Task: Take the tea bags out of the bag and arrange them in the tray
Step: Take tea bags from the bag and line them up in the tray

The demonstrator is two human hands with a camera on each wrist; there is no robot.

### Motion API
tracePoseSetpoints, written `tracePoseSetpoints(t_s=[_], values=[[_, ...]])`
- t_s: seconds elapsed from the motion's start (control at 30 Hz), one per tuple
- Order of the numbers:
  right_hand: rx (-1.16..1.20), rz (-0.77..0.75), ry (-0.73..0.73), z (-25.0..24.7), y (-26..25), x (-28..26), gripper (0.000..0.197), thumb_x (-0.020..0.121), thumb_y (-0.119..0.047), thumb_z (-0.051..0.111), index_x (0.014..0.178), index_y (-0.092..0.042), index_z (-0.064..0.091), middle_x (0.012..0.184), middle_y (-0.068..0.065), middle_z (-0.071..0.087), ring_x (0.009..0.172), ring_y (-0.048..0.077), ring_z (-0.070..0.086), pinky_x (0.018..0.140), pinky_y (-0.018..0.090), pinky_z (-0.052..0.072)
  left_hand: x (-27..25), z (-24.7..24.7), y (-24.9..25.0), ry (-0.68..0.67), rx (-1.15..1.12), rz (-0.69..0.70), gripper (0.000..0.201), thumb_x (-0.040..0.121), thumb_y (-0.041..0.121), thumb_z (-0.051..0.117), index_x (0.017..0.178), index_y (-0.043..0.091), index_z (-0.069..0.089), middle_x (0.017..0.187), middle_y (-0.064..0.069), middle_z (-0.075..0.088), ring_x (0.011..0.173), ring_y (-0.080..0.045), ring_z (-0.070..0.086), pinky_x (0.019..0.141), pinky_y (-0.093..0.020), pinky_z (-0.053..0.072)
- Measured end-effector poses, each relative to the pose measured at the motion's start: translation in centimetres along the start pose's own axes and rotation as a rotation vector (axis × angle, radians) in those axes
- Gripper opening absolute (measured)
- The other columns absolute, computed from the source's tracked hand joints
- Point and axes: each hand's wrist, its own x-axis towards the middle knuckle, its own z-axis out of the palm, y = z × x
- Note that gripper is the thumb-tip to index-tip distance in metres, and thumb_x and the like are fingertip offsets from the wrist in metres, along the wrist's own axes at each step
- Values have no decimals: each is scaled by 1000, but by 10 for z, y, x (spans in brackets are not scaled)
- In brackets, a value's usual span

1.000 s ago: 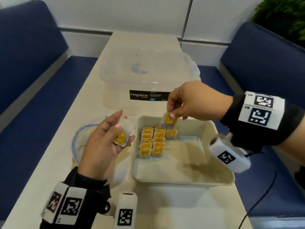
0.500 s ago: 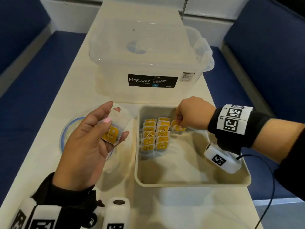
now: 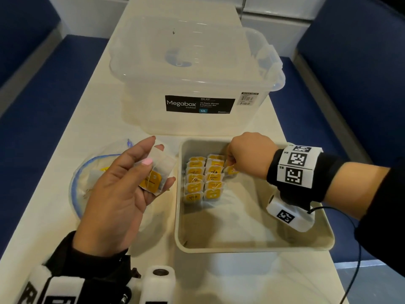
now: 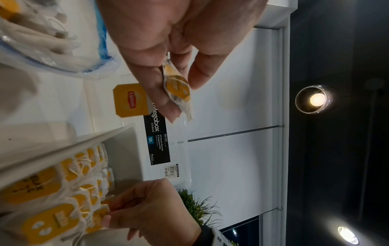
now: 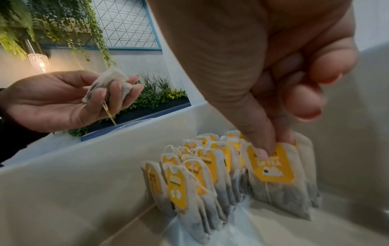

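Right hand (image 5: 273, 93) pinching upright tea bag (image 5: 280, 179) at third row's head, in tray (image 3: 252, 244).
Left hand (image 3: 122, 194) grips spare tea bags (image 3: 156, 172) left of tray; next slot lies nearer the right hand.

Tea bags (image 3: 203, 179) stand in tray (image 3: 252, 246), bag (image 3: 87, 172) left.

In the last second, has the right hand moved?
Yes. The right hand has come down from above the tray's far rim into it, setting a tea bag beside the rows.
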Motion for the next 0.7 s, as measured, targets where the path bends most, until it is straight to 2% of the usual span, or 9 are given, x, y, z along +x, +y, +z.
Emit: tracePoseSetpoints(t_s=[0.13,0.23,0.3,0.4,0.5,0.6,0.7], values=[[-11,0,33,-2,6,-2,19,84,-14,54,95,-15,70,81,6,58,71,25,51,63,27,40,-1,3,-2,-12,1,-10,44,72,15,50,114,21,62,112,2,69,91,-13,68,67,-26,58],[-9,-2,53,-2,12,-4,20,83,-12,55,94,-16,70,83,7,62,71,26,53,63,27,40,0,6,-4,-22,5,-31,41,84,4,45,120,18,59,123,-4,63,91,-15,67,71,-29,59],[2,-10,52,-2,15,-5,18,82,-13,56,93,-17,70,85,8,65,72,26,55,63,26,40,0,8,-6,-24,0,-48,42,89,-3,38,121,16,58,127,-8,59,88,-15,66,71,-30,59],[12,-25,50,-1,17,-7,14,81,-15,59,90,-17,69,85,7,66,73,25,58,63,26,42,-1,12,-8,-34,-9,-61,43,89,-6,36,118,17,58,129,-11,57,79,-12,67,69,-29,59],[48,-43,89,-10,16,-9,8,81,-17,61,86,-19,67,82,3,64,74,22,56,66,27,44,-2,13,-10,-28,-40,-81,44,91,-4,34,120,18,58,129,-8,58,90,-18,67,76,-35,58],[203,-141,203,-31,5,-15,5,84,-26,62,83,-23,66,79,-5,63,75,16,59,68,26,42,-2,15,-9,-21,-62,-93,42,95,0,30,121,19,57,125,-6,62,98,-21,66,82,-38,55],[394,-292,284,-50,-17,-25,5,86,-28,63,86,-25,67,82,-10,65,73,4,56,70,22,44,-3,20,-7,-20,-69,-75,40,96,2,32,124,18,56,125,-7,62,95,-18,66,81,-32,56]])
